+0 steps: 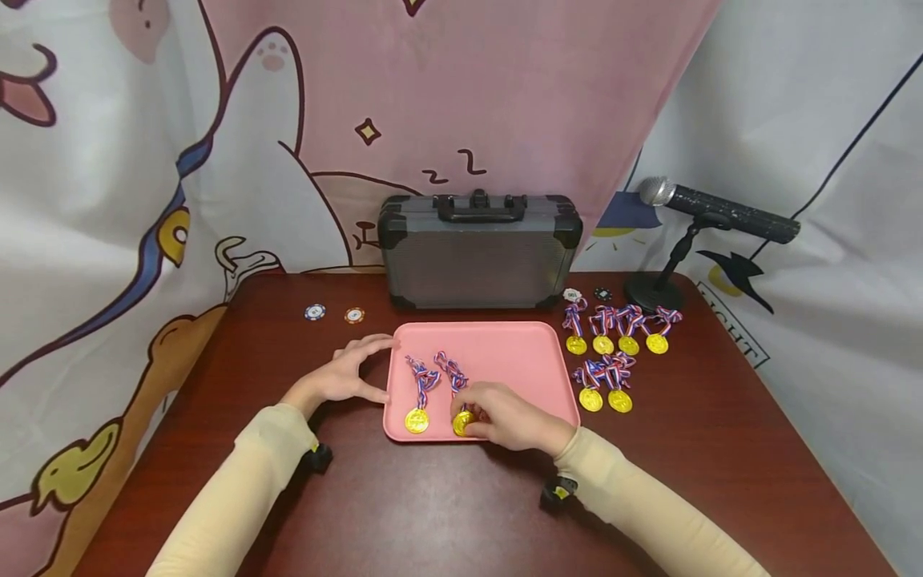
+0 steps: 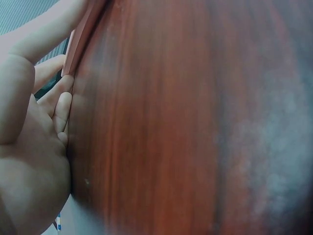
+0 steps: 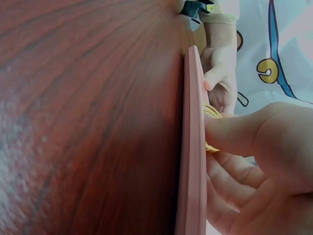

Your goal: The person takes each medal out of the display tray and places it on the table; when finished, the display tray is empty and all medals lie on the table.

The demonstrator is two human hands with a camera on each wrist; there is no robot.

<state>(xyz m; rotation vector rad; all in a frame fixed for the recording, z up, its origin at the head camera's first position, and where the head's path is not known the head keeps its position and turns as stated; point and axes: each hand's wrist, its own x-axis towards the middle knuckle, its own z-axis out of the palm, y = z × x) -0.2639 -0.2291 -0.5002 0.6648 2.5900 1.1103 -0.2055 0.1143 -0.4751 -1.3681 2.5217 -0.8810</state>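
Observation:
A pink tray [image 1: 515,361] lies on the table in front of me. My left hand [image 1: 342,377] spans its left side, thumb and fingers spread and touching the rim. In the left wrist view, the left hand's fingers reach the tray's edge [image 2: 83,44]. My right hand [image 1: 508,417] is over the tray's front part, pinching a gold medal [image 1: 462,422] with its thumb and fingers. That medal's striped ribbon [image 1: 449,369] stretches back across the tray. To its left lies another gold medal [image 1: 417,421] with its bunched ribbon. The right wrist view shows the right thumb [image 3: 234,132] against the pinched medal.
Several more medals [image 1: 602,344] with ribbons lie in two rows right of the tray. Behind it stands a dark grey case [image 1: 479,264]. A microphone [image 1: 728,212] on a stand is at the back right. Poker chips [image 1: 315,312] lie at the back left and beside the case.

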